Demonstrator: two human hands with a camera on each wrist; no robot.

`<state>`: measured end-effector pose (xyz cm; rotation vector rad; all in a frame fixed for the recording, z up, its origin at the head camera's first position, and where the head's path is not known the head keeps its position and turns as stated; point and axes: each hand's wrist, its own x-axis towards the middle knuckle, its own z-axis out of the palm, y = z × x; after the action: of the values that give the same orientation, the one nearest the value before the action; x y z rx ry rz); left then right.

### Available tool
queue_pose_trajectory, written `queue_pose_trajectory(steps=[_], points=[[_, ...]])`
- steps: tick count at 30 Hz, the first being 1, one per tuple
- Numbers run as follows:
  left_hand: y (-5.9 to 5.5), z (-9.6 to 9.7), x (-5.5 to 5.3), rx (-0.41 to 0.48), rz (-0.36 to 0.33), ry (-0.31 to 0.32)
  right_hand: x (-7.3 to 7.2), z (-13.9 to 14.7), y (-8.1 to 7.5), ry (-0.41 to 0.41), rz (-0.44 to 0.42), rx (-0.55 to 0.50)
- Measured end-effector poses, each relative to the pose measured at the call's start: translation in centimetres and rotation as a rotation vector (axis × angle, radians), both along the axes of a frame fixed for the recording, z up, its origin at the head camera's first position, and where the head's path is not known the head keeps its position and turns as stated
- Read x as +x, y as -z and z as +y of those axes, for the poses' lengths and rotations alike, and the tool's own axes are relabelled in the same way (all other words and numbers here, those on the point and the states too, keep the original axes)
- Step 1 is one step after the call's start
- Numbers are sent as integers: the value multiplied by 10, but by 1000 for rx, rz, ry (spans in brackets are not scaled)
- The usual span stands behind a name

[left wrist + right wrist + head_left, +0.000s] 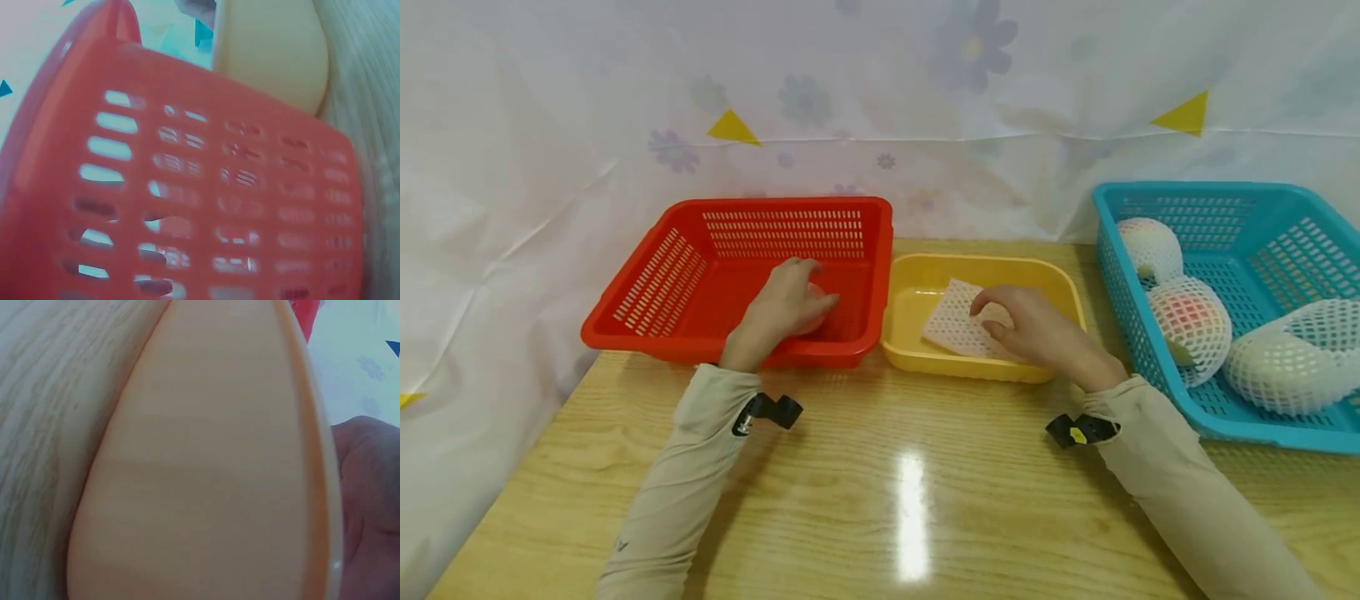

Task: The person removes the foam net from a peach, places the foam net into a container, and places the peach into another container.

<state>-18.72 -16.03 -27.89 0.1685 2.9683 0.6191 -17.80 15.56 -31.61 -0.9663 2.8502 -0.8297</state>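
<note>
In the head view, my left hand (782,304) reaches into the red basket (658,342) and holds a pink-red round fruit (814,313) near its right front corner. The fingers partly cover the fruit; in the left wrist view the slotted basket wall (206,156) hides most of the hand. Over the yellow tray (917,363) is my right hand (1037,329), thumb and forefinger curved with a gap between them. Beneath it lies a flat white foam net (955,321). Whether the fingertips touch the net I cannot tell. The right wrist view shows the tray's outer side (200,462) and part of the palm.
At the right stands a blue basket (1213,421) with two round fruits (1189,321) and a longer pale one (1273,371), all in white foam nets. The wooden table (850,483) extends in front; a flowered white cloth (925,100) hangs behind.
</note>
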Motion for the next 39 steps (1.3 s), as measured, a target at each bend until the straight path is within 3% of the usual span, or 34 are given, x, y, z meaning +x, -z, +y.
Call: queue_pose_trajectory(steps=[7, 12, 20, 26, 34, 39], points=[[-10, 19, 5, 51, 111, 30, 5, 1, -7, 8, 54, 10], [-14, 32, 9, 91, 139, 55, 8, 2, -12, 8, 80, 5], [-19, 56, 14, 127, 179, 147, 18, 0, -25, -1, 142, -18], [-28, 92, 12, 152, 202, 239, 24, -1, -42, -9, 248, -58], [-32, 135, 11, 167, 186, 304, 37, 19, -65, 75, 342, -97], [-29, 160, 13, 175, 163, 349, 49, 43, -78, 166, 341, -71]])
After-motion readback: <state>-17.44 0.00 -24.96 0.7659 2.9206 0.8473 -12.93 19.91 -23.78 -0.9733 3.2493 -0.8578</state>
